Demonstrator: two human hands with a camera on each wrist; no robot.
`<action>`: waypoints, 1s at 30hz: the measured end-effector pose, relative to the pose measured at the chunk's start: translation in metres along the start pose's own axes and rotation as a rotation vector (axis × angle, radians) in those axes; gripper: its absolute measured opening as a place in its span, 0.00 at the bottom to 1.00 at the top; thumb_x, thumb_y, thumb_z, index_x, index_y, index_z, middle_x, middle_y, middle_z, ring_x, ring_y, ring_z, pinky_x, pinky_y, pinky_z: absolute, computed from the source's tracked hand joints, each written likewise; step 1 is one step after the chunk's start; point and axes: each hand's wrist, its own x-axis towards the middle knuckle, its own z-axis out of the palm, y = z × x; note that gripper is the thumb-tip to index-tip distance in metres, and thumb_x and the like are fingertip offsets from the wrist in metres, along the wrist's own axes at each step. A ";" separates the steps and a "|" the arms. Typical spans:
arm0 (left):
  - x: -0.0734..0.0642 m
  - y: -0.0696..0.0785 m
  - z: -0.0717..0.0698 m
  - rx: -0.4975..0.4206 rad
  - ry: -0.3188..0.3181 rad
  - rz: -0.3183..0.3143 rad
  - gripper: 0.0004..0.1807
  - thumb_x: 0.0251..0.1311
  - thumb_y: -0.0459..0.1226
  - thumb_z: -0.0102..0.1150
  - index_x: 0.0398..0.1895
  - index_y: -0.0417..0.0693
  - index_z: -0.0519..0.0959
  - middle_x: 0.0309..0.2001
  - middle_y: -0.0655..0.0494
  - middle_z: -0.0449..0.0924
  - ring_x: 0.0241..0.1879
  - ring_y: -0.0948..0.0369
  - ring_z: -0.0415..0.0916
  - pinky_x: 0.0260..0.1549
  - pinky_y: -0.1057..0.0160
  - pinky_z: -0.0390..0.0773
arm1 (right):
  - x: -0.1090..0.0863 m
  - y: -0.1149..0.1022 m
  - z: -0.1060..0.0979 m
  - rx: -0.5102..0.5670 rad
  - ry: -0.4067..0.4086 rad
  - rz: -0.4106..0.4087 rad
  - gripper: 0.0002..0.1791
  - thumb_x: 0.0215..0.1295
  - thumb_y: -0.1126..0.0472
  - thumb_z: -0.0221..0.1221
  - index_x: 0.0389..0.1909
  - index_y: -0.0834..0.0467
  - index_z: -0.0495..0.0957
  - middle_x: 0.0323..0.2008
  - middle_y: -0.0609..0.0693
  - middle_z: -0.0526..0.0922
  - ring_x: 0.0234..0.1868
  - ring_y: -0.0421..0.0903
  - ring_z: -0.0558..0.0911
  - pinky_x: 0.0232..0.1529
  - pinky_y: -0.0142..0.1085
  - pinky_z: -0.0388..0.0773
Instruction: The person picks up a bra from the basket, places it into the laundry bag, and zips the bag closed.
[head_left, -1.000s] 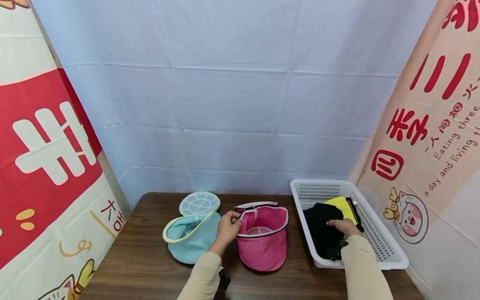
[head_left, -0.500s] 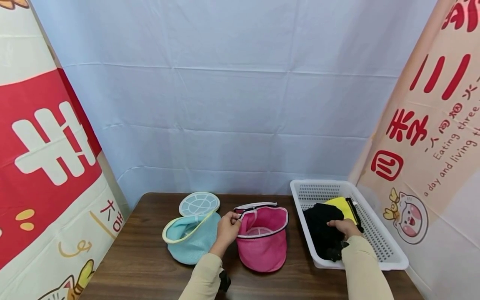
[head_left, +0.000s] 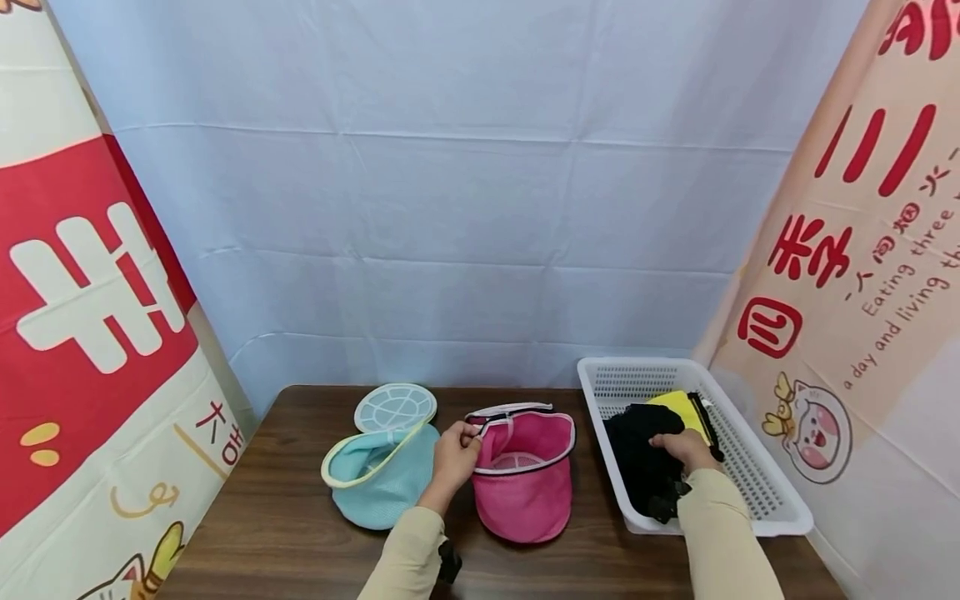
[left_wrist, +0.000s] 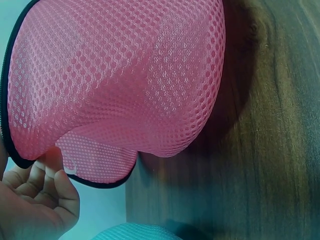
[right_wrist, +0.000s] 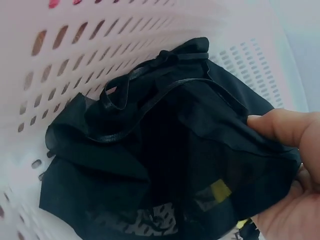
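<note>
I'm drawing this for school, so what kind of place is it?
Perhaps a curtained-off corner for laundry things: a pale blue cloth hangs behind the wood-grained table, where a pink mesh laundry bag stands open.

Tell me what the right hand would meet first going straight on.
The right hand would likely meet more of the black cloth it pinches, then perhaps a wall of the white basket; depth is unclear.

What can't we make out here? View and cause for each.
Basket floor under the black cloth: right wrist view, cloth covers it.
Yellow item, full outline: head view, black cloth and right hand overlap it.
Blue bag: left wrist view, mostly cut off by bottom edge.
Left hand: left wrist view, partly cut off by left edge.
</note>
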 end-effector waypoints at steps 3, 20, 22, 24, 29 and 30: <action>0.000 0.000 0.001 -0.005 -0.004 -0.005 0.03 0.51 0.29 0.61 0.28 0.42 0.78 0.21 0.59 0.73 0.22 0.64 0.69 0.22 0.65 0.70 | -0.003 -0.004 -0.002 -0.057 0.024 -0.014 0.43 0.55 0.55 0.57 0.58 0.84 0.52 0.54 0.79 0.57 0.51 0.68 0.65 0.48 0.56 0.68; 0.002 0.000 -0.001 -0.005 -0.008 -0.018 0.03 0.51 0.30 0.61 0.28 0.43 0.77 0.21 0.60 0.72 0.22 0.64 0.68 0.22 0.65 0.69 | -0.020 -0.017 -0.011 -0.195 0.094 -0.118 0.42 0.57 0.53 0.55 0.57 0.85 0.53 0.55 0.81 0.57 0.53 0.73 0.63 0.52 0.55 0.64; 0.001 0.000 -0.002 -0.005 -0.008 -0.014 0.03 0.51 0.29 0.61 0.28 0.43 0.77 0.21 0.59 0.72 0.22 0.64 0.68 0.22 0.65 0.69 | -0.021 -0.018 -0.013 -0.200 0.086 -0.124 0.43 0.57 0.52 0.55 0.57 0.85 0.53 0.55 0.82 0.57 0.53 0.73 0.63 0.52 0.56 0.64; 0.001 0.000 -0.002 -0.003 -0.009 -0.011 0.03 0.51 0.29 0.61 0.27 0.43 0.77 0.21 0.59 0.72 0.22 0.64 0.68 0.22 0.65 0.69 | -0.023 -0.019 -0.014 -0.194 0.078 -0.130 0.43 0.58 0.52 0.54 0.56 0.86 0.53 0.55 0.82 0.56 0.54 0.73 0.62 0.52 0.57 0.64; 0.001 0.001 -0.002 -0.002 -0.010 -0.007 0.03 0.51 0.29 0.61 0.28 0.43 0.77 0.21 0.60 0.72 0.22 0.64 0.68 0.23 0.65 0.69 | -0.026 -0.022 -0.018 -0.225 0.096 -0.189 0.41 0.60 0.52 0.53 0.54 0.88 0.54 0.53 0.84 0.58 0.52 0.74 0.64 0.49 0.57 0.66; 0.001 0.001 -0.002 -0.001 -0.010 -0.007 0.03 0.51 0.30 0.61 0.28 0.43 0.77 0.21 0.60 0.72 0.22 0.64 0.68 0.23 0.65 0.69 | -0.027 -0.022 -0.019 -0.228 0.099 -0.195 0.41 0.60 0.52 0.52 0.54 0.88 0.54 0.53 0.84 0.58 0.52 0.74 0.64 0.49 0.57 0.66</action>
